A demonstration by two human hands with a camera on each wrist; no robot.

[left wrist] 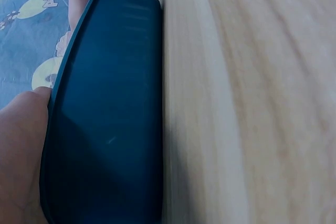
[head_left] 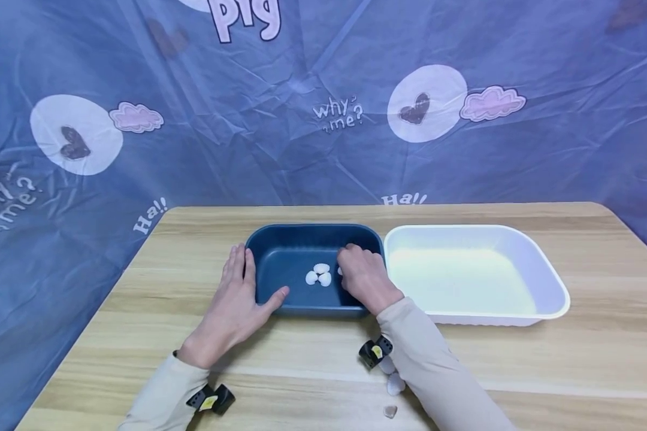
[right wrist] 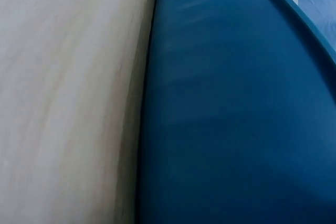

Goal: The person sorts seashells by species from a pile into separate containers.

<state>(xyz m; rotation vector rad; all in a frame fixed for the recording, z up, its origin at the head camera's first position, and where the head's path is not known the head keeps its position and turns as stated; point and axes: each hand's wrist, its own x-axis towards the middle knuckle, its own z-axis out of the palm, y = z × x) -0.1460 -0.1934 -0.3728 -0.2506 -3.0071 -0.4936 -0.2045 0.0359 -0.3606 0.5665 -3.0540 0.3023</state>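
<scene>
A dark blue rectangular tub (head_left: 296,299) holds a small cluster of white shells (head_left: 321,269) on its floor. My left hand (head_left: 239,311) rests on the tub's left end, fingers stretched along the outside and thumb over the front rim. The left wrist view shows part of that hand (left wrist: 21,156) against the tub's rim. Inside the tub's right side, my right hand (head_left: 363,272) has curled fingers; a white shell (head_left: 340,271) peeks out at its fingertips, mostly hidden. In the right wrist view, only the tub's outer wall (right wrist: 236,103) fills the near side.
A white tub (head_left: 552,299) stands against the blue tub's right side. On the wooden table (head_left: 302,365), pale shells (head_left: 395,384) and a small brownish piece (head_left: 390,411) lie beside the right forearm, which partly covers them. A blue printed cloth (head_left: 280,149) hangs behind.
</scene>
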